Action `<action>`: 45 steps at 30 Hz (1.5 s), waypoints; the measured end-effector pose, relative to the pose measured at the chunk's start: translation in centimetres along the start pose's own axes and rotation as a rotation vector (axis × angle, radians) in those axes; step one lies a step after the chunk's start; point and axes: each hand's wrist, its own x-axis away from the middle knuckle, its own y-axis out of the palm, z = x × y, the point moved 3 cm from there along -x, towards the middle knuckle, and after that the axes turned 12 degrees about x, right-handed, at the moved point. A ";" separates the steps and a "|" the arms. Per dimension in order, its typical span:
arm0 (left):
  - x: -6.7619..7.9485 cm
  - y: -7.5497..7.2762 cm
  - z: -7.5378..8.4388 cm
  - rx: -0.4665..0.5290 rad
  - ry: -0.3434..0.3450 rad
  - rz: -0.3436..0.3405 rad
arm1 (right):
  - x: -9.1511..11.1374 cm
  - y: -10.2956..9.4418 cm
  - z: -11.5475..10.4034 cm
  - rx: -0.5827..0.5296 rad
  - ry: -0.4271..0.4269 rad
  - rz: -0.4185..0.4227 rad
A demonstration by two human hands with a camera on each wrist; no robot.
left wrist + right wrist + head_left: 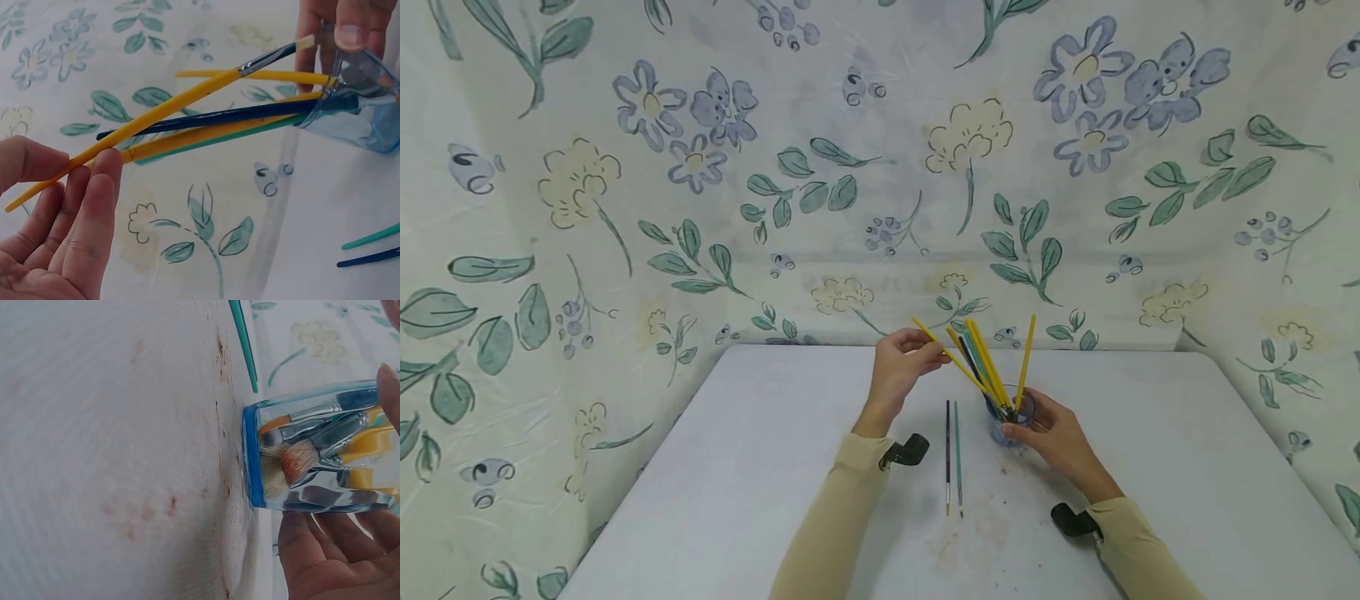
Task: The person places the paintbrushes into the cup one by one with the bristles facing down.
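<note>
My left hand [902, 367] pinches a yellow paintbrush [181, 97] near its handle end. Its flat pale bristle tip is at the rim of the clear bluish glass [250, 456], apart from the other brushes. Around the glass my right hand [1060, 437] curls, thumb on the near side and fingers behind. Inside it stand several yellow brushes [985, 354], a dark blue brush [219, 119] and a green brush [219, 139], bristles down. To the left of the glass, a dark blue brush [948, 458] and a green brush [958, 458] lie side by side on the table.
The white table [760, 500] bears brownish smudges [958, 546] near its front. A floral cloth [880, 208] hangs behind and at the sides. A black wrist camera [906, 451] sits on the left sleeve, another black camera [1073, 521] on the right.
</note>
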 end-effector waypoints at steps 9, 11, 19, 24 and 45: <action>-0.2 1.1 -0.2 -0.068 0.021 -0.005 | -0.2 0.1 0.2 0.009 0.025 0.006; -0.2 1.2 -0.3 -0.081 0.020 -0.013 | -0.2 0.2 0.2 0.008 0.024 0.008; -0.3 1.9 -0.3 -0.120 0.035 -0.040 | -0.2 0.0 0.1 0.013 0.032 0.014; -0.1 2.2 -0.6 -0.157 0.029 -0.046 | -0.1 0.1 0.1 0.010 0.026 0.013; 0.4 2.2 -1.7 -0.214 0.020 -0.079 | -0.2 0.1 0.1 -0.011 -0.003 0.012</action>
